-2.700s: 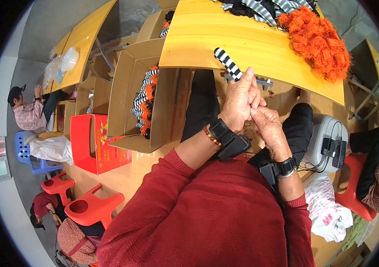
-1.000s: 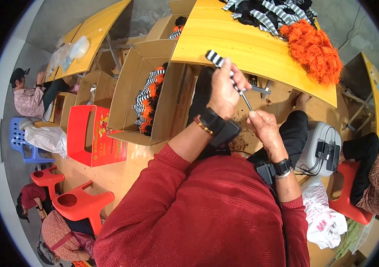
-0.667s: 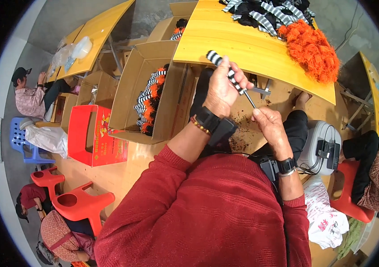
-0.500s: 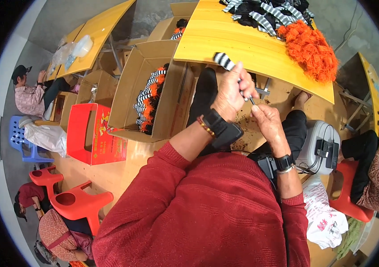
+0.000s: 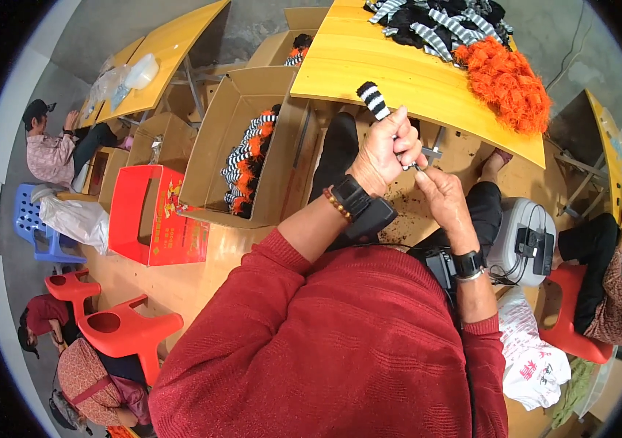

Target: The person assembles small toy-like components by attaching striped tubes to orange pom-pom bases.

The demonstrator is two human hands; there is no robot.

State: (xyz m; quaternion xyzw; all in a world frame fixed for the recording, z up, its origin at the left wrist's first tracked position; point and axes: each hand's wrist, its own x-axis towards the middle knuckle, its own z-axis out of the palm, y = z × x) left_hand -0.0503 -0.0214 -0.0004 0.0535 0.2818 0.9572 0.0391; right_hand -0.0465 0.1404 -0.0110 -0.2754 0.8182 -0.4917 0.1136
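Note:
My left hand (image 5: 386, 152) is closed around a black-and-white striped knitted tube (image 5: 374, 100), whose rounded end sticks up above the fingers near the table edge. Its lower part is hidden in my fist. My right hand (image 5: 444, 203) is closed in a pinch just to the right and below, fingertips almost against the left hand. Between the two hands a small bit of something thin and dark shows, and the right fingertips grip it; its kind is too small to make out.
Ahead, a yellow table (image 5: 369, 55) bears striped and black knitted pieces (image 5: 442, 25) and a fluffy orange heap (image 5: 508, 86). On the left stand a cardboard box (image 5: 205, 146) of striped-and-orange items and a red box (image 5: 179, 244). A grey-white case (image 5: 504, 237) is at right. Several people sit around.
My right hand has moved slightly up, closer to the left. The striped tube now stands more upright, and less of the thin dark thing shows between the hands.

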